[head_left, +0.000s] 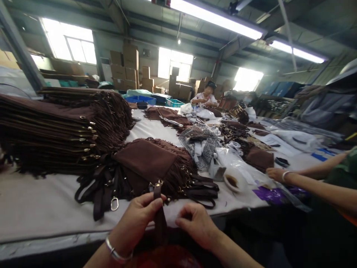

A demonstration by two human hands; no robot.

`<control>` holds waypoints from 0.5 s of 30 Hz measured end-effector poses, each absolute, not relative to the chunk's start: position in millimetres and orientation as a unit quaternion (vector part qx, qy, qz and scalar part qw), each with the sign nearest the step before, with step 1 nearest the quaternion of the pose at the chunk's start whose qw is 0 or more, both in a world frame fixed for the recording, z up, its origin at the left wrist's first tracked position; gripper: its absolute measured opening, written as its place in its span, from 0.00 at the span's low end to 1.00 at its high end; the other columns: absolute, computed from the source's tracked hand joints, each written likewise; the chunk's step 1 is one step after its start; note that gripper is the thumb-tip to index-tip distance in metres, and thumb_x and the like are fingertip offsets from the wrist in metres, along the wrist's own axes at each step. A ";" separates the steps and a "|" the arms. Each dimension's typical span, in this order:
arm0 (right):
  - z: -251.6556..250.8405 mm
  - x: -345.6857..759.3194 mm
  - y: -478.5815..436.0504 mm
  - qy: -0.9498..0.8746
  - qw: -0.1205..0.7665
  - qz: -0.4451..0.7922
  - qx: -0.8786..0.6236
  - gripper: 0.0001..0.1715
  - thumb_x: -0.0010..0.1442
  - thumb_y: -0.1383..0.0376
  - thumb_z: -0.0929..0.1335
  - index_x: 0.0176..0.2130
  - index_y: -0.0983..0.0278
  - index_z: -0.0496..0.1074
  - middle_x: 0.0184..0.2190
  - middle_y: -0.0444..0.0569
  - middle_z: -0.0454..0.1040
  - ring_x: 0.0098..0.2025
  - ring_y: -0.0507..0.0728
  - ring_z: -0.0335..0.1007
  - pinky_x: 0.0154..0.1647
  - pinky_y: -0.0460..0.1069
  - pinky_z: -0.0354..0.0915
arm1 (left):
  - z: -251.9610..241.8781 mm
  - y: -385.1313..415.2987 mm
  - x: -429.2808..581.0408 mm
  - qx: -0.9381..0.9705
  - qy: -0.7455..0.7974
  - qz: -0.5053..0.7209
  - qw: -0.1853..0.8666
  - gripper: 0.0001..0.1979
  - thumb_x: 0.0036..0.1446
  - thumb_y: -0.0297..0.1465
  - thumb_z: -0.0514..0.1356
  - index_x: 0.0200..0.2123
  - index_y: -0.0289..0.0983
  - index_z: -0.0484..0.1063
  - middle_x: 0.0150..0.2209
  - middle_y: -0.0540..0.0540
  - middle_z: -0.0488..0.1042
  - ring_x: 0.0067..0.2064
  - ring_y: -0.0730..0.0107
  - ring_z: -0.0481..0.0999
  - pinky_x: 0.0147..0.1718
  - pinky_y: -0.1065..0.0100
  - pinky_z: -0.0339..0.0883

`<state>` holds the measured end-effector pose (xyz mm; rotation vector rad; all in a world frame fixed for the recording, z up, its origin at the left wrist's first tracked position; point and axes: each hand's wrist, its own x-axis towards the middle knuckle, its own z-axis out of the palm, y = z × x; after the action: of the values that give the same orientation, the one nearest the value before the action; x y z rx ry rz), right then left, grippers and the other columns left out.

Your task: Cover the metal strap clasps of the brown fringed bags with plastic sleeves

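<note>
My left hand (138, 217) is closed on a brown strap (160, 219), pinching it near its metal end just below a brown fringed suede bag (147, 160). My right hand (196, 223) sits beside it at the table's front edge, fingers curled, close to the strap's lower part; what it grips is hidden. A bundle of loose brown straps (103, 186) with a metal clasp (114, 203) lies left of the bag.
A tall stack of fringed brown bags (55, 130) fills the left of the white table (36, 204). A co-worker's hand (276, 174) and arm reach in from the right near plastic wrapping (237, 160). A grey patterned bag (199, 143) lies mid-table. Other people sit at the far end.
</note>
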<state>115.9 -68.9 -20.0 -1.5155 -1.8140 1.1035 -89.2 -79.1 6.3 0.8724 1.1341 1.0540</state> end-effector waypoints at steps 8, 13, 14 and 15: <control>-25.9 121.0 -75.9 -0.628 0.274 0.461 -0.564 0.03 0.47 0.67 0.70 0.24 0.65 0.76 0.23 0.44 0.75 0.27 0.53 0.67 0.28 0.45 0.59 | -9.0 -67.6 -66.9 0.347 0.515 0.573 0.535 0.20 0.46 0.39 0.69 0.41 0.35 0.77 0.34 0.46 0.79 0.38 0.61 0.76 0.38 0.61 0.74; -27.7 122.4 -77.0 -0.610 0.290 0.482 -0.558 0.05 0.47 0.65 0.72 0.25 0.65 0.76 0.23 0.44 0.74 0.27 0.52 0.65 0.27 0.45 0.58 | -14.6 -68.6 -64.7 0.407 0.537 0.535 0.510 0.18 0.49 0.41 0.67 0.41 0.36 0.77 0.35 0.47 0.79 0.36 0.64 0.76 0.36 0.64 0.73; -29.2 122.3 -77.0 -0.603 0.294 0.486 -0.559 0.05 0.47 0.64 0.72 0.25 0.65 0.76 0.22 0.44 0.73 0.26 0.52 0.64 0.27 0.45 0.57 | -15.0 -69.7 -64.5 0.424 0.541 0.522 0.505 0.17 0.50 0.41 0.67 0.40 0.36 0.77 0.34 0.47 0.79 0.35 0.66 0.75 0.34 0.67 0.71; -31.2 122.4 -77.0 -0.596 0.299 0.489 -0.562 0.06 0.47 0.64 0.73 0.25 0.65 0.76 0.22 0.43 0.73 0.26 0.51 0.63 0.26 0.45 0.57 | -15.2 -71.1 -64.5 0.441 0.542 0.507 0.505 0.17 0.50 0.40 0.66 0.40 0.36 0.77 0.32 0.48 0.79 0.33 0.67 0.74 0.32 0.68 0.70</control>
<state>122.4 -77.0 -31.2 -1.4921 -1.5838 1.2996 -64.5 -71.1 -15.2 1.0637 1.3085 1.2236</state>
